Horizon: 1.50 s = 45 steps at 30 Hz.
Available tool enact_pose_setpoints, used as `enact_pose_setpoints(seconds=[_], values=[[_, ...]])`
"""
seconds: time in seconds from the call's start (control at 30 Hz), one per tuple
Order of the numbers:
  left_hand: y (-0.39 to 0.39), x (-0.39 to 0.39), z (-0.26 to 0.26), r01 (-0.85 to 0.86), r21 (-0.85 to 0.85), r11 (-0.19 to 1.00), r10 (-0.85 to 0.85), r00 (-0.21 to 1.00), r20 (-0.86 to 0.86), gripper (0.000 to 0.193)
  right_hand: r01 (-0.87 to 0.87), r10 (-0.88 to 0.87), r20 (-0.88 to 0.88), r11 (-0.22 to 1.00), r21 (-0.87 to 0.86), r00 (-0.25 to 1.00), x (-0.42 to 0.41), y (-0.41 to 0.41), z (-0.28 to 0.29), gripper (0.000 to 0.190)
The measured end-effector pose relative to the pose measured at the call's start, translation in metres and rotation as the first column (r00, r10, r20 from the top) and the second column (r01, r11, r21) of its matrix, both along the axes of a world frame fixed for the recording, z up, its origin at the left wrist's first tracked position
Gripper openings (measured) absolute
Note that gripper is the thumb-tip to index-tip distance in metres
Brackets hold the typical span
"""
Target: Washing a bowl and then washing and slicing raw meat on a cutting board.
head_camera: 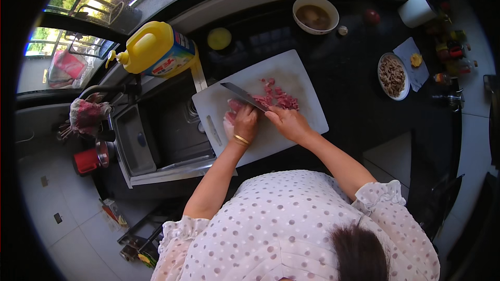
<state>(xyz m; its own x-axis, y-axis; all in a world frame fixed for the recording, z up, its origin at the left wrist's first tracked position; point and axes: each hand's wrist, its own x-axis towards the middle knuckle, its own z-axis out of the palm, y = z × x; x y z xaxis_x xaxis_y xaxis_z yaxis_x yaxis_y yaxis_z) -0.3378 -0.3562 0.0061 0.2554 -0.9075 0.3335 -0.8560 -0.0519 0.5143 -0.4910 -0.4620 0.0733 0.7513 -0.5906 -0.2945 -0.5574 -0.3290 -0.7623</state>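
Note:
A white plastic cutting board (308, 97) lies at an angle, its left corner reaching over the sink. My right hand (290, 124) grips a broad-bladed kitchen knife (242, 94), whose blade points up and to the left. Beside the blade, my left hand (247, 121) presses on a piece of raw meat (229, 119) with pink flesh and a pale strip of fat or skin. The fingers hide part of that piece. Chopped raw meat (287, 99) is spread on the board past the knife, on its right side.
Left of the board is a dark sink (175, 136), with a yellow pump jug (164, 52) behind it. A bowl of brown liquid (315, 13), a garlic bulb (343, 30) and a round yellow-green item (219, 39) stand at the back. To the right sits a plate of shredded food (392, 76).

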Motion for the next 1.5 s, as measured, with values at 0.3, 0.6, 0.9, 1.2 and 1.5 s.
enact_pose_setpoints(seconds=[0.3, 0.6, 0.9, 1.2, 1.5], values=[[0.006, 0.006, -0.004, 0.003, -0.010, 1.000, -0.003, 1.000, 0.020, 0.025, 0.028, -0.007, -0.108, 0.981, 0.194, 0.994, -0.054, 0.009, 0.043, 0.038], [0.003, 0.002, -0.001, -0.019, 0.044, 0.999, 0.018, 0.999, 0.037, 0.029, -0.006, 0.007, -0.018, 0.996, 0.094, 1.000, -0.014, 0.002, 0.005, 0.040], [0.004, 0.004, 0.003, -0.003, 0.015, 1.000, 0.003, 1.000, 0.006, 0.036, 0.017, 0.001, -0.085, 0.978, 0.210, 0.996, -0.059, 0.009, 0.041, 0.041], [0.002, 0.001, 0.002, -0.004, -0.026, 1.000, 0.004, 1.000, 0.024, 0.027, 0.014, -0.008, -0.072, 0.995, 0.094, 0.997, 0.004, 0.006, 0.004, 0.043], [0.000, -0.003, 0.011, -0.016, -0.015, 1.000, 0.016, 1.000, 0.009, 0.015, 0.124, -0.124, -0.002, 0.992, 0.022, 0.992, -0.044, -0.007, 0.000, 0.045]])
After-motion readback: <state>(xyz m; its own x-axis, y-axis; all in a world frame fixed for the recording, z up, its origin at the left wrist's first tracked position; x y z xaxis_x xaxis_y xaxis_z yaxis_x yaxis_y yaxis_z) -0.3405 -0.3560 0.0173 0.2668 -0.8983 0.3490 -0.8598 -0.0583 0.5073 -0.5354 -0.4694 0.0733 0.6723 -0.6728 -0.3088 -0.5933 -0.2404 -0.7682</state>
